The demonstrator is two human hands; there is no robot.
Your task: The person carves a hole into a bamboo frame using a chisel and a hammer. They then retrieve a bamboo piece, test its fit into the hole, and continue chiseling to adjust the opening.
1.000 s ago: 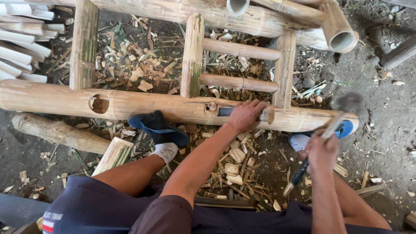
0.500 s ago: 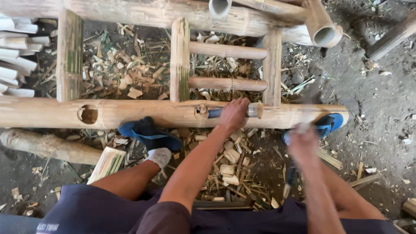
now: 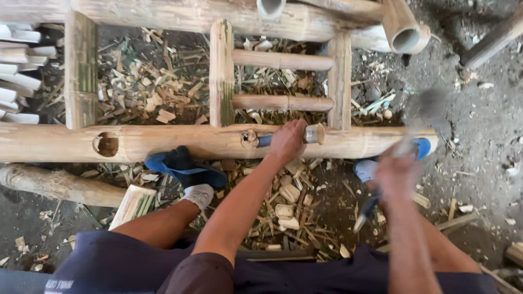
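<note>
I am holding a chisel (image 3: 297,136) against the long bamboo pole (image 3: 180,142) that is lying across the ground as the near rail of a bamboo frame (image 3: 220,71). My left hand (image 3: 287,140) is wrapping shut around the tool's middle, so only a blue stretch towards the round peg hole (image 3: 249,139) and a pale butt end (image 3: 314,133) are showing on either side of the fist. The chisel is lying almost flat along the top of the pole, pointing towards that hole.

My right hand (image 3: 395,174) is blurring badly; it is closing around a handle, and a grey smear above it, over the pole's right end, looks like a hammer head (image 3: 425,106), though I cannot tell its exact shape. I judge this to be the striking step of cutting at the joint.

The next move is calling for a blow landing squarely on the butt end, clear of my left knuckles, with the chisel staying steady on the pole.

My left arm is reaching straight forward from my lap, elbow low. My right forearm is rising from the lower right, wrist cocked upward. My left foot (image 3: 188,169) is pressing against the pole's near side, among bamboo chips (image 3: 286,201) on the ground.
</note>
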